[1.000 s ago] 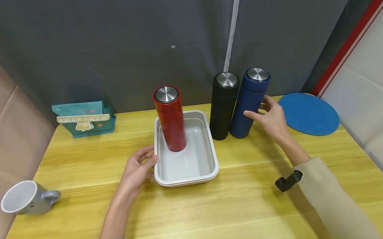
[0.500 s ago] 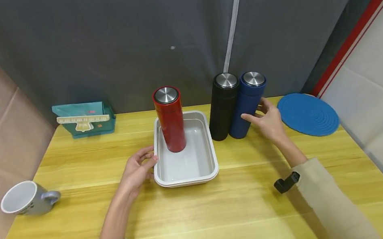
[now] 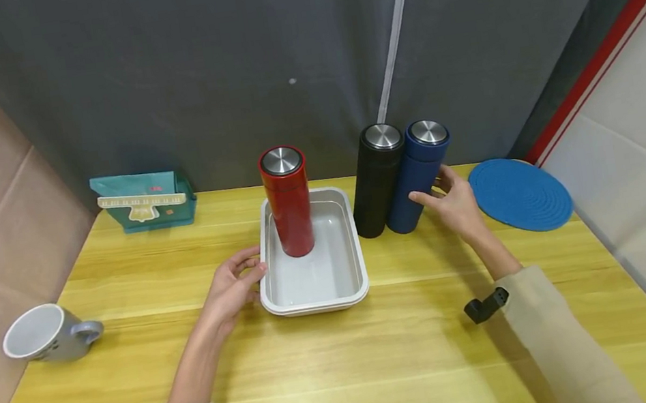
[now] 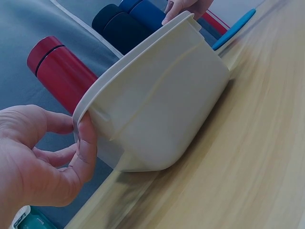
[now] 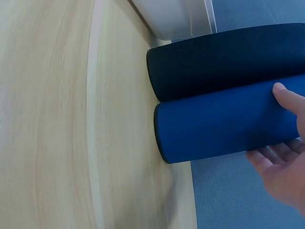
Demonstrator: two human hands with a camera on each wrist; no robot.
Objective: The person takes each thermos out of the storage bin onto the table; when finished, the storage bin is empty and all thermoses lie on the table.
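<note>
My right hand point(image 3: 453, 204) holds a blue bottle point(image 3: 419, 177) low down, thumb on its near side and fingers round the far side. The bottle stands upright against a black bottle point(image 3: 376, 183). In the right wrist view the thumb of my right hand point(image 5: 286, 162) lies on the blue bottle point(image 5: 219, 124), beside the black bottle point(image 5: 224, 62). My left hand point(image 3: 232, 286) grips the left rim of a white tray point(image 3: 316, 306). A red bottle point(image 3: 288, 206) stands in the tray's far end. In the left wrist view my left hand point(image 4: 38, 157) sets its thumb under the tray point(image 4: 162, 109) rim.
A round blue mat point(image 3: 520, 193) lies right of the bottles. A grey mug point(image 3: 44, 333) lies tipped at the left edge of the wooden table point(image 3: 382, 358). A teal holder point(image 3: 143, 200) stands at the back left, and a dark curtain hangs behind the table.
The blue bottle leaned right a second ago; it now stands upright against the black bottle, with my right hand still on it. My left hand has not moved.
</note>
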